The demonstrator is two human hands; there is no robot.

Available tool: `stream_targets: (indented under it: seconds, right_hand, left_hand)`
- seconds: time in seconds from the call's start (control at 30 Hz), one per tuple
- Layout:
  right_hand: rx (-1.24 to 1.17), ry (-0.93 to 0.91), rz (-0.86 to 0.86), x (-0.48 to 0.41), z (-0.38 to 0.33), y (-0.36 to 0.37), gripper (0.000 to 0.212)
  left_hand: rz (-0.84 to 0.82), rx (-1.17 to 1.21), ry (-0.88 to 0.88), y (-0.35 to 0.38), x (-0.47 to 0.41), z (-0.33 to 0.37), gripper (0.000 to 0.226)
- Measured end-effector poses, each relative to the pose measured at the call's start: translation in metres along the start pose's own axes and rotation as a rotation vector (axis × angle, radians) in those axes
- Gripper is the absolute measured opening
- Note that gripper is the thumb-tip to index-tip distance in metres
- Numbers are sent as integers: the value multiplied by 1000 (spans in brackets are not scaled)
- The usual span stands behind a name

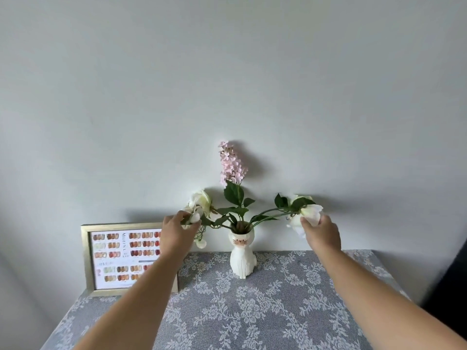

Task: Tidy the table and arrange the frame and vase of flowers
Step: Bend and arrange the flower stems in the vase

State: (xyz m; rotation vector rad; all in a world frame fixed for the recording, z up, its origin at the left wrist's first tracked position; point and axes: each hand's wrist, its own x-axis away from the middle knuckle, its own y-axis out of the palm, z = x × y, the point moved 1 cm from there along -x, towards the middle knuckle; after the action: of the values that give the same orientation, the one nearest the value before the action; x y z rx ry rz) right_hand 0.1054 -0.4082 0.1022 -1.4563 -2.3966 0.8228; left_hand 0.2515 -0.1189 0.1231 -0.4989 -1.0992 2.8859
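vase of flowers (242, 258): a white cat-shaped vessel standing upright on the grey lace tablecloth (252, 311), at the back of the table close to the wall (227, 72). three stems rise from its mouth. the pink flower spike (230, 164) stands near vertical at centre. the left white bloom (201, 204) and the right white bloom (307, 210) arch outward on long green stems, each stem's long axis running from the vase mouth sideways and slightly upward.

left hand (177, 232): positioned at the outer end of the left stem, fingers curled narrowly around the petals and leaves just below the left white bloom. right hand (322, 233): positioned at the outer end of the right stem, fingers closed on the lower petals of the right white bloom. both hands are well apart from the vase body; neither touches it. the vase lies between the hands, inward and below each grip.

frame (111, 258): stands upright against the wall at the left rear corner of the table, just beside the left forearm, which overlaps its right part in view.

judgement: the step in hand is spreading or levelling the two side blooms. any further pull acts outward along each stem, away from the vase. unequal pulls may tip the narrow vase, since nothing steadies its base. the left hand is nearer the frame for any later adjustment.
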Motion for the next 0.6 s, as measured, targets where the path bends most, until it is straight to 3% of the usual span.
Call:
stream_targets:
  seconds: [0.07, 0.17, 0.23, 0.47, 0.6]
  right_hand:
    - [8, 17, 7, 1, -1, 5, 56]
    - [-7, 8, 60, 2, -4, 7, 30]
    - [-7, -34, 106, 2, -8, 5, 24]
    - [-35, -394, 191, 12, -32, -9, 18]
    - [-28, -551, 97, 25, -44, -2, 20]
  left_hand:
    - [14, 15, 9, 1, -3, -3, 39]
    - [16, 56, 23, 2, -5, -3, 28]
    - [37, 87, 33, 2, -5, 0, 25]
    - [143, 272, 111, -4, -1, 17, 30]
    - [95, 293, 132, 1, 7, 28, 32]
